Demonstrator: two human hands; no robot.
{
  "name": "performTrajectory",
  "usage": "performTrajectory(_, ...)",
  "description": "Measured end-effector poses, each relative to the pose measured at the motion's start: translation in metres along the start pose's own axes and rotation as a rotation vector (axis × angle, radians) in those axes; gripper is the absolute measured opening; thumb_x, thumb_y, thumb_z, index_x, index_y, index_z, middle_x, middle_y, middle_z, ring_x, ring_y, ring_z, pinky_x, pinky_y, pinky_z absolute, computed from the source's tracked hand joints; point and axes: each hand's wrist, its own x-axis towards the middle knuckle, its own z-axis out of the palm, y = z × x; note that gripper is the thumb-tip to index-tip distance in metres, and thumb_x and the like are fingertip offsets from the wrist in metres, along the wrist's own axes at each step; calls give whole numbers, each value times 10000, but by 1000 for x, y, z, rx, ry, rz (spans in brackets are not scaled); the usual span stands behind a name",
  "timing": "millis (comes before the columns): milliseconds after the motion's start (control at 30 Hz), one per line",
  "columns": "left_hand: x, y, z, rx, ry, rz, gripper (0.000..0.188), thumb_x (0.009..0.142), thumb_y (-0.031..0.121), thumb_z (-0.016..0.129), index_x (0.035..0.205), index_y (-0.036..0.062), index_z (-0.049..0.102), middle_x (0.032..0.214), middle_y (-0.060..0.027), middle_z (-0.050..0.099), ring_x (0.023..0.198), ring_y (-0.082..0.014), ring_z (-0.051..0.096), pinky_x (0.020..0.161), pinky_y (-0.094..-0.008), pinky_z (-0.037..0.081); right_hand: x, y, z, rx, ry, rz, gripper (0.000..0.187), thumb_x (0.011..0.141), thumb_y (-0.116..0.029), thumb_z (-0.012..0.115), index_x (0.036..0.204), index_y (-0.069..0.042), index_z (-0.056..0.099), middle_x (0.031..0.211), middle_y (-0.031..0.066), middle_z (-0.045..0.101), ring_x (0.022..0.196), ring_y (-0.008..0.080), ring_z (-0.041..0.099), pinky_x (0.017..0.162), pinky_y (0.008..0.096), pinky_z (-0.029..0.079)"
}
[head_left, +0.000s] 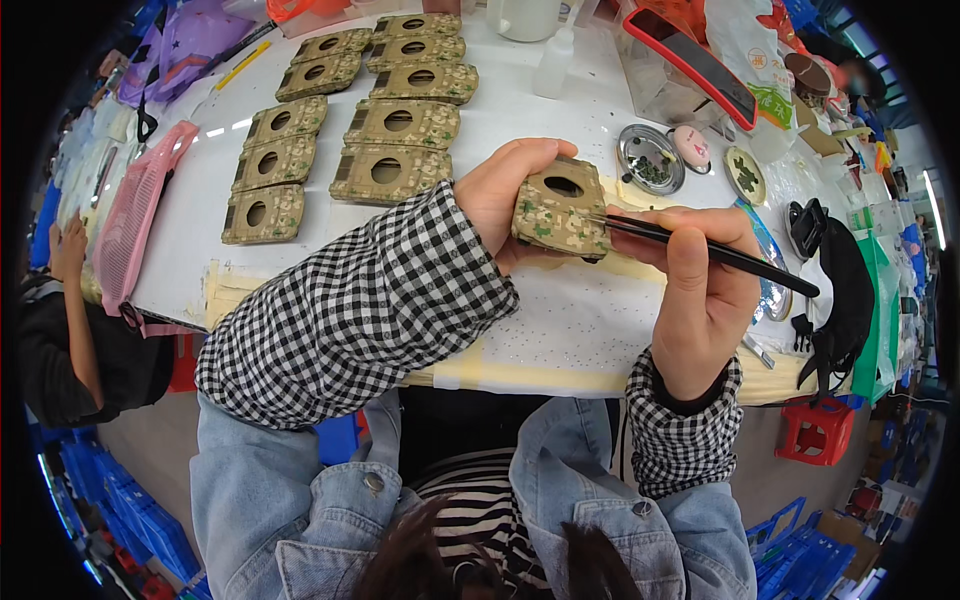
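Note:
My left hand is closed round the left side of a camouflage model tank hull, held up over the white table. A round hole opens in the hull's top. In my right hand is a pair of black tweezers, pinched between thumb and fingers. Their tips meet the hull's right edge; whether anything is between the tips is too small to tell. Beyond my hands, a round metal dish contains small dark green bits. A pale round lid to its right bears more green pieces.
Several matching hulls stand in columns at the left and centre. A red-cased phone leans on a clear bin at the back right. A small white bottle stands behind. A pink mesh bag hangs over the left edge, near another person's arm.

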Motion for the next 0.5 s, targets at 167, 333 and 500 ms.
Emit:
performTrajectory(167, 1, -1, -1, 7, -11, 6, 321, 923, 294, 408, 1168, 92, 455, 1096, -189, 561, 920, -284, 606, 761, -377, 544, 0, 0, -1, -17, -8, -7, 142, 913, -87, 492, 950, 48, 467, 925, 148, 587, 874, 194, 615, 808, 304, 515)
performTrajectory(333, 3, -1, -2, -5, -8, 8, 312, 922, 291, 415, 1156, 88, 455, 1083, -196, 561, 920, -293, 604, 750, -385, 545, 0, 1, -2, -44, -17, -31, 128, 908, -71, 496, 954, 46, 470, 931, 138, 582, 880, 183, 610, 809, 301, 513)
performTrajectory(500, 4, -2, -4, -9, -31, 8, 308, 918, 292, 425, 1146, 87, 458, 1078, -193, 563, 921, -291, 604, 747, -384, 545, 0, 1, 0, -181, -8, -87, 184, 933, -150, 461, 950, 33, 476, 896, 142, 588, 818, 221, 635, 746, 320, 537)
